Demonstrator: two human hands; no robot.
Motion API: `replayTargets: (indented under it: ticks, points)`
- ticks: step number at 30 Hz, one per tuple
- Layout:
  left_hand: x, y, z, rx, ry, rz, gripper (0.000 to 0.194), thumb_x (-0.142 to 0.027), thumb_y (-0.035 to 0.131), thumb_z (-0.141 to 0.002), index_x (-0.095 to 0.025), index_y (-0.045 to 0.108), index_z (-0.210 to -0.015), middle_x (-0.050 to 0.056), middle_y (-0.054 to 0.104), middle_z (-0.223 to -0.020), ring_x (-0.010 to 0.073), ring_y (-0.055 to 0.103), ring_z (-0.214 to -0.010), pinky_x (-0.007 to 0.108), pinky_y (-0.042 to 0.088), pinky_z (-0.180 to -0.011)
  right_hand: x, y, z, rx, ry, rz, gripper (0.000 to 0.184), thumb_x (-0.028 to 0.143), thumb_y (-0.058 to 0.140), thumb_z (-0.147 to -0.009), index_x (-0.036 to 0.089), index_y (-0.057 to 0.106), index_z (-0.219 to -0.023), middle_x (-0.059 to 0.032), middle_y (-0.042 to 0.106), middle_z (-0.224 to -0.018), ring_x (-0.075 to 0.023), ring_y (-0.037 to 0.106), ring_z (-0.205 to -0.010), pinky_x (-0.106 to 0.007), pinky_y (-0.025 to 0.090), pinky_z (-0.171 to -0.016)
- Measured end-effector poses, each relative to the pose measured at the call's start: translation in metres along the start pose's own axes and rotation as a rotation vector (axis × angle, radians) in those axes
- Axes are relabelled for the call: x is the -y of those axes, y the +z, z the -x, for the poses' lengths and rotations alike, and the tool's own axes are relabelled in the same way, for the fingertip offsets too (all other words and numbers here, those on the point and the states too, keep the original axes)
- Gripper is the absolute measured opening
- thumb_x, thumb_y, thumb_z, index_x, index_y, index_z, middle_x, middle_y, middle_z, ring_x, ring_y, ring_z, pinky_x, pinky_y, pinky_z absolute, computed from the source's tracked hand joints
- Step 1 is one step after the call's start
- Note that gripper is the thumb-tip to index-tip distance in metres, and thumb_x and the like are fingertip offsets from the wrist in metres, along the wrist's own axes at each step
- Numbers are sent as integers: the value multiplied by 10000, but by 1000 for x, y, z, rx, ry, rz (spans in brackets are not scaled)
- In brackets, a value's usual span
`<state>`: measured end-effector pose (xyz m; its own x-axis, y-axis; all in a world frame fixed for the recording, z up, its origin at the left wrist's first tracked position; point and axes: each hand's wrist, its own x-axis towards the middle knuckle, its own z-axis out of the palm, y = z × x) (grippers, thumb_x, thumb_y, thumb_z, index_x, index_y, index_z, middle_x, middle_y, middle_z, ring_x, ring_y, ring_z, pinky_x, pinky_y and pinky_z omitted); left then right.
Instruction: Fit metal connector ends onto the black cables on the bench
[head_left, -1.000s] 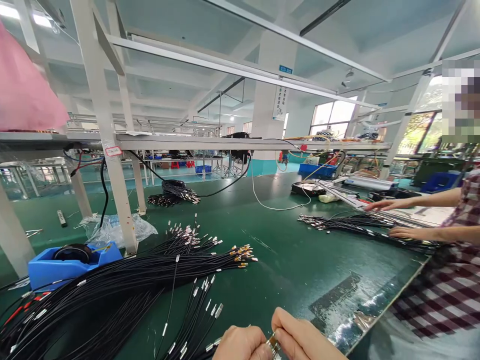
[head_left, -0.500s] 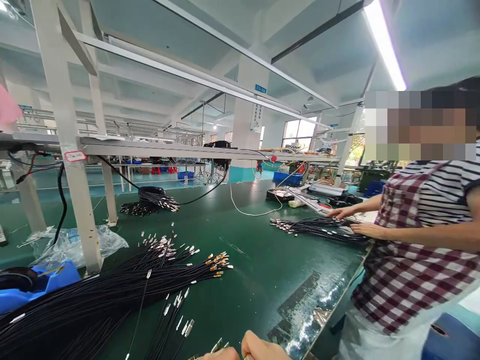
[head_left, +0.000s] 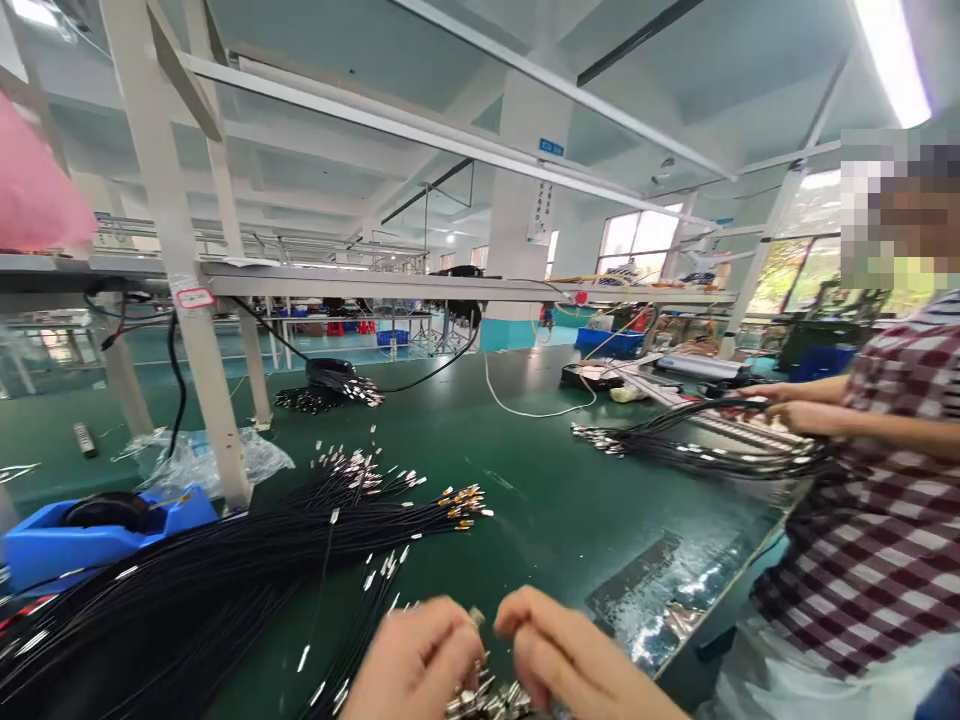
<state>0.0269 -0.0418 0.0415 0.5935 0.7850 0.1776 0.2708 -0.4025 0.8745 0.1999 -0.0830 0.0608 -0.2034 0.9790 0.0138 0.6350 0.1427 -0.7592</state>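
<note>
At the bottom centre my left hand (head_left: 420, 660) is closed, thumb against fingers. A tiny pale piece (head_left: 476, 617) shows at its fingertips, too small and blurred to name. Facing it across a narrow gap, my right hand (head_left: 574, 655) has its fingers pinched together; whatever may be in them is hidden. Below both hands lies a heap of small shiny metal parts (head_left: 495, 698), partly covered by them. Left of my hands, a few black cables with silver ends (head_left: 375, 590) lie beside a thick bundle of black cables (head_left: 247, 555).
A blue tape dispenser (head_left: 45, 545) stands at the left, near a shelf post (head_left: 214, 400) and clear plastic (head_left: 262, 460). A coiled cable bundle (head_left: 330, 380) lies farther back. At the right, a co-worker in a checked apron (head_left: 885, 500) handles another cable bundle (head_left: 675, 445).
My hands have risen farther into view and now stand slightly apart. The metal heap shows below them. The view has swung left, and the co-worker has lifted part of the cable bundle.
</note>
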Motion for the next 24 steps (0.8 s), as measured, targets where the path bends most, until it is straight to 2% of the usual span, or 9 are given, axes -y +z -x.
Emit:
replayTargets:
  ticks: [3,6,8,11,13,17,20,22,24]
  points:
    - [-7,-64,28,-307,-15,151,273,-406,471,-787,-204,650,-744,14,627,-872,158,525,-887,196,383,-787,-12,6,-12,-66,4,90,273,305,273,-858,175,511,-892,19,513,-579,-142,486,-582,-246,396,-578]
    - [9,-121,69,-645,-63,318,225,-414,612,-691,-205,681,-741,20,590,-1090,204,435,-1109,182,376,-880,-26,20,-26,-9,19,311,253,246,329,-836,164,569,-844,-52,607,-769,-182,547,-742,-283,424,-674]
    - [23,-149,96,-805,-51,431,260,-397,638,-668,-195,684,-826,39,574,-1127,246,404,-1143,227,437,-852,-30,29,-33,39,0,365,253,209,355,-820,159,587,-909,-80,613,-907,-195,548,-864,-292,425,-761]
    - [35,-172,121,-919,-111,557,259,-328,652,-656,-186,675,-871,19,597,-1072,243,477,-1035,227,497,-742,-27,39,-43,95,-13,397,290,185,363,-814,159,591,-990,-86,609,-957,-192,544,-916,-285,418,-803]
    - [34,-176,122,-981,-145,583,241,-315,679,-640,-197,668,-849,-4,624,-855,144,530,-777,159,484,-583,-23,42,-49,126,-11,427,291,163,360,-805,164,621,-936,-79,624,-910,-189,557,-872,-279,421,-769]
    - [19,-161,88,-893,-113,612,331,-351,689,-644,-162,615,-906,-75,356,-433,38,285,-400,120,248,-333,-21,45,-59,192,19,467,261,64,415,-687,174,648,-732,-44,637,-757,-160,555,-691,-235,394,-593]
    - [14,-135,47,-841,-79,613,359,-352,601,-715,-114,541,-977,-51,451,-489,65,391,-446,149,313,-393,-21,46,-63,211,46,469,258,18,430,-593,166,623,-679,-24,611,-702,-139,520,-628,-206,351,-518]
    - [17,-109,24,-736,-114,545,495,-302,526,-763,-132,357,-1196,29,592,-759,127,537,-687,217,431,-585,-20,45,-62,199,51,458,227,17,426,-587,163,591,-642,-19,593,-701,-132,504,-626,-200,345,-517]
    - [24,-76,10,-587,-157,383,602,-263,473,-775,-152,177,-1287,62,579,-935,136,533,-774,253,427,-671,-16,42,-60,167,48,438,187,42,416,-631,168,554,-645,-14,578,-709,-129,495,-640,-201,355,-539]
